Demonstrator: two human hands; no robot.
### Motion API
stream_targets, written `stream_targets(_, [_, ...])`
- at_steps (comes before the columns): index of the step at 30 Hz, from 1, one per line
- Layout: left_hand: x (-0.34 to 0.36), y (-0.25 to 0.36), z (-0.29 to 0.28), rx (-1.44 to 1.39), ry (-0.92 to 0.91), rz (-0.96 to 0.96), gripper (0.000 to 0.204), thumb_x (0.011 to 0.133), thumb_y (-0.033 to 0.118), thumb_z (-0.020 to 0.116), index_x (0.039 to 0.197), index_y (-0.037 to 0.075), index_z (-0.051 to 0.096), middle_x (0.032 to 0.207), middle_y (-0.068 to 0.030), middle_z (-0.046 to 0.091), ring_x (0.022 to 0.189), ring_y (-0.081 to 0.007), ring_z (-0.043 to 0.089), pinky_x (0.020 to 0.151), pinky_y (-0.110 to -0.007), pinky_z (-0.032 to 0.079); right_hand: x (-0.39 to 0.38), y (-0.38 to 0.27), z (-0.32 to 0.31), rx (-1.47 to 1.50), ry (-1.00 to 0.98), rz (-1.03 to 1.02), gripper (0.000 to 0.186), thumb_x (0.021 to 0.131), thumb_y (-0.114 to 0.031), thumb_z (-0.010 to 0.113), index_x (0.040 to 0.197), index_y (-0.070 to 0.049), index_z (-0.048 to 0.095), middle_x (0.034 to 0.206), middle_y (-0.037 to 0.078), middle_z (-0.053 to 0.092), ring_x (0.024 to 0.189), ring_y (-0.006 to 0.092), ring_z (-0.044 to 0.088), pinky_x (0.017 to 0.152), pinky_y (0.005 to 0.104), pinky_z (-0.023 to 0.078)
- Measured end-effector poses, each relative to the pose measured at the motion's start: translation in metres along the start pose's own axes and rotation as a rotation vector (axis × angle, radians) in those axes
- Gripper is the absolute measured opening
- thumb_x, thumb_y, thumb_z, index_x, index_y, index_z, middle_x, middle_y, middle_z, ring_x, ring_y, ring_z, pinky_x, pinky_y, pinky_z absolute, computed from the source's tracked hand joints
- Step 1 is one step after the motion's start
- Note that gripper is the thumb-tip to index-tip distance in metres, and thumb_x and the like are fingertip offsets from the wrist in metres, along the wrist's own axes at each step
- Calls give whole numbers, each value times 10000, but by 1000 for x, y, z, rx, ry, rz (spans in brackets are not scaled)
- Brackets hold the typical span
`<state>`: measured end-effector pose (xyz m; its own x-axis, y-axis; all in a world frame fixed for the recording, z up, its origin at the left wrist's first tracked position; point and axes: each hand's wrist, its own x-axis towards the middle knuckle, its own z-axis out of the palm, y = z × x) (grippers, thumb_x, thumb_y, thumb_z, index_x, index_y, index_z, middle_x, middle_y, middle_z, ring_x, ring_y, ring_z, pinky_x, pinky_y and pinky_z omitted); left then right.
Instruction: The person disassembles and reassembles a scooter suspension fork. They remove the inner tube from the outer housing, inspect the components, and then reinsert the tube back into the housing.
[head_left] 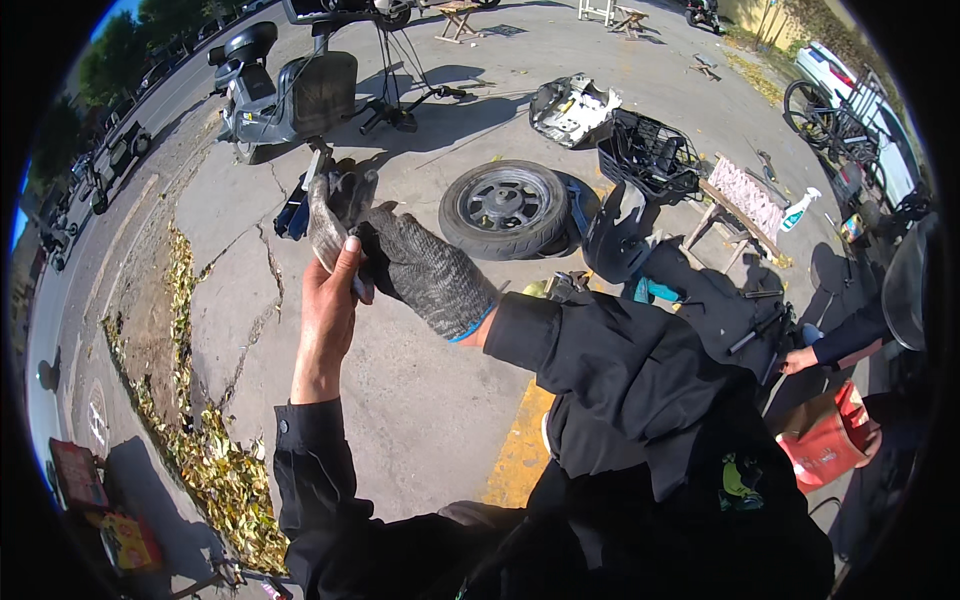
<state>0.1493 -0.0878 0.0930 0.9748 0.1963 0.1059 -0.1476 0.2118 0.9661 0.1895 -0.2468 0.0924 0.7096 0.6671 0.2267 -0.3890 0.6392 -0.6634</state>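
Note:
My left hand [330,285] is bare, its thumb raised and its fingers closed round a soiled work glove [325,225]. The loose glove's dark fingers point away from me. My right hand [420,268] wears a grey knitted glove with a blue cuff edge. Its fingertips meet the loose glove beside my left thumb; the fingers are bent, and exactly what they pinch is hidden. Just beyond both hands, a dark blue object [292,212] lies on the pavement, partly covered by the glove.
A wheel with a tyre [503,205] lies ahead. Behind it are a white scooter panel [570,112] and a black basket [650,155]. A scooter [290,100] stands far left. At right are a low stool [740,205], a spray bottle [800,208] and another person's hand [798,361] near tools.

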Motion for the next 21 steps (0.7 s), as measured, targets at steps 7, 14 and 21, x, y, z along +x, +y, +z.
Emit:
stream_targets(7, [7, -24, -28, -235, 74, 105, 233, 1013, 204, 569, 1180, 45, 604, 1082, -27, 656, 921, -100, 624, 767, -269, 517, 8, 43, 11, -324, -15, -220, 514, 1038, -269, 500, 1476, -33, 371, 1391, 95, 508, 1260, 149, 483, 1053, 293, 406])
stream_targets(14, [12, -20, -56, -209, 23, -31, 264, 1009, 208, 567, 1166, -4, 588, 997, -98, 679, 827, -175, 673, 710, -308, 557, -8, 26, 29, -585, -98, -207, 489, 1041, -145, 409, 1503, -24, 306, 1513, 136, 361, 1381, 202, 373, 1146, 307, 307])
stream_targets(21, [5, -26, -33, -337, -42, -56, 255, 1016, 176, 547, 1208, 11, 580, 1110, -87, 672, 967, -173, 658, 853, -320, 540, -1, 32, 17, -922, -57, -329, 484, 1030, -206, 465, 1459, -8, 358, 1377, 167, 461, 1250, 217, 454, 1050, 334, 377])
